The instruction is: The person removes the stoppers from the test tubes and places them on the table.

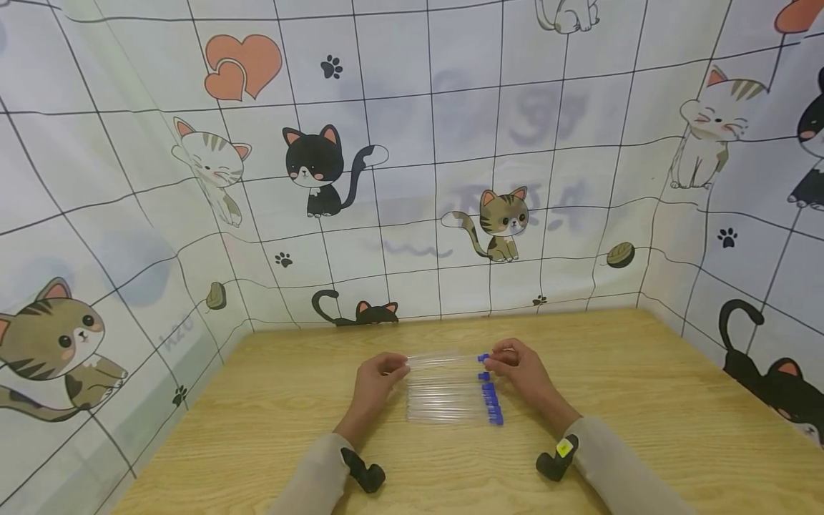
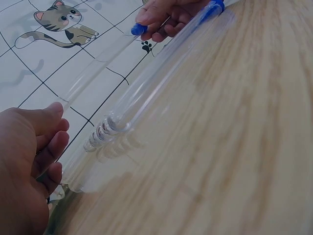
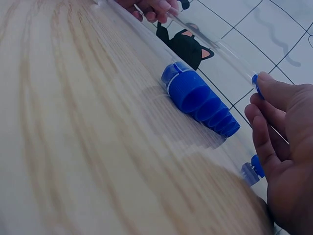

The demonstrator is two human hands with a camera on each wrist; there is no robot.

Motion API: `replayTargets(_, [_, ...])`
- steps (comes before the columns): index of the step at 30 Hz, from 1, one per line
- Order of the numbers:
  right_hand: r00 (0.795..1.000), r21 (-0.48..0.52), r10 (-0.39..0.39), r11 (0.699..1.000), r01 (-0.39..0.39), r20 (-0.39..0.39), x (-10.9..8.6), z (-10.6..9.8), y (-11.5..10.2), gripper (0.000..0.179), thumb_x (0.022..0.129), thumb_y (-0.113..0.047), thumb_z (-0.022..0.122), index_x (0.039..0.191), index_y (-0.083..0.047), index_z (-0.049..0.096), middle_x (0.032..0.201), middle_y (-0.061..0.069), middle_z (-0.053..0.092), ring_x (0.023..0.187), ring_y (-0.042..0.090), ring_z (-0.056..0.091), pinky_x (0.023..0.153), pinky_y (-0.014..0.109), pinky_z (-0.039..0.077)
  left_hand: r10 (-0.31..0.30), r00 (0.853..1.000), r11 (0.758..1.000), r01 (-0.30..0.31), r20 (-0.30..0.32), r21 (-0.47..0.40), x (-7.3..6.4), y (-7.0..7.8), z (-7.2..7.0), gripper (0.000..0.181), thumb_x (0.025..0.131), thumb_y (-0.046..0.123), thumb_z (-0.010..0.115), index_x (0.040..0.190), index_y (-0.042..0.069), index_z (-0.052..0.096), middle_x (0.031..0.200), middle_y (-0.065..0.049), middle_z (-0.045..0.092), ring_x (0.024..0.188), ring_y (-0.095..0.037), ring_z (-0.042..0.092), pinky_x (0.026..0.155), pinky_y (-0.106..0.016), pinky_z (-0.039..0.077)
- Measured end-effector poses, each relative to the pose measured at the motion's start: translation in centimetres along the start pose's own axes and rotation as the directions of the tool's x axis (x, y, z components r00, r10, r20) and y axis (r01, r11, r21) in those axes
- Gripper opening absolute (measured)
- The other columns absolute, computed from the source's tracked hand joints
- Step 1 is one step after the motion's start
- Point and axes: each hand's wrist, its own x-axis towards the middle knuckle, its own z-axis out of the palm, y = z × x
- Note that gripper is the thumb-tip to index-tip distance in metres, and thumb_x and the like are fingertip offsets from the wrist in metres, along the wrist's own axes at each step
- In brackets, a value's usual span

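Observation:
A clear plastic test tube (image 2: 100, 66) with a blue cap (image 2: 139, 29) is held level between both hands, raised off the table. My left hand (image 1: 376, 383) pinches its far end between thumb and fingertips. At the other end, my right hand (image 1: 520, 366) pinches the blue cap, which its thumb partly hides in the right wrist view. Closer to me, a row of similar clear tubes (image 1: 444, 404) lies side by side, their blue caps (image 3: 195, 95) all on the right. Another blue cap (image 3: 257, 165) shows below my right hand.
The tubes lie on a light wood-grain table (image 1: 270, 429). A white cloth (image 1: 412, 179) with a grid and cartoon cats stands behind the table and along both sides. Each wrist wears a black strap mount (image 1: 558, 463) over a light sleeve.

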Motion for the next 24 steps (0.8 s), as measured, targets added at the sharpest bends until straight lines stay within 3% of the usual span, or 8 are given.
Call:
replayTargets(3, [0.999,-0.002,-0.01,1.0,0.01,0.033,0.06,-0.02,-0.11,0.04,0.088,-0.023,0.07,0.12,-0.002,0.06,0.101,0.007,0.069,0.091,0.021,0.065,0.078,0.033,0.052,0.005,1.0,0.999,-0.005,0.003,0.045,0.09,0.0,-0.04,0.02,0.087,0.015,0.071,0.103,0.003,0.07,0.091,-0.004,0.069,0.084,-0.018,0.062,0.071,-0.028,0.047])
replayTargets(8, [0.999,0.003,-0.017,1.0,0.017,0.048,-0.12,-0.01,-0.38,0.032,0.09,-0.016,0.068,0.117,0.002,0.064,0.101,0.01,0.068,0.093,0.024,0.065,0.079,0.037,0.052,-0.01,1.0,0.995,0.008,0.014,0.095,0.1,0.07,0.0,0.018,0.087,0.015,0.071,0.102,0.006,0.072,0.089,0.001,0.068,0.081,-0.015,0.059,0.07,-0.028,0.046])
replayTargets(16, [0.999,-0.027,0.002,1.0,-0.001,0.04,-0.36,0.12,-0.28,0.027,0.085,-0.027,0.073,0.107,-0.01,0.07,0.096,0.003,0.07,0.089,0.018,0.065,0.077,0.031,0.051,0.0,1.0,0.997,-0.001,0.023,0.075,0.07,-0.11,0.18,0.017,0.085,0.016,0.073,0.1,0.007,0.074,0.086,0.0,0.066,0.078,-0.015,0.056,0.065,-0.025,0.044])
replayTargets(24, [0.999,-0.053,-0.011,0.998,0.013,0.033,-0.32,0.21,-0.27,0.025,0.086,-0.028,0.072,0.103,-0.011,0.071,0.094,0.002,0.071,0.088,0.018,0.066,0.076,0.03,0.051,-0.006,0.999,0.996,0.004,0.033,0.084,-0.01,-0.08,0.12,0.021,0.085,0.018,0.074,0.101,0.006,0.074,0.084,0.003,0.068,0.078,-0.015,0.059,0.067,-0.025,0.046])
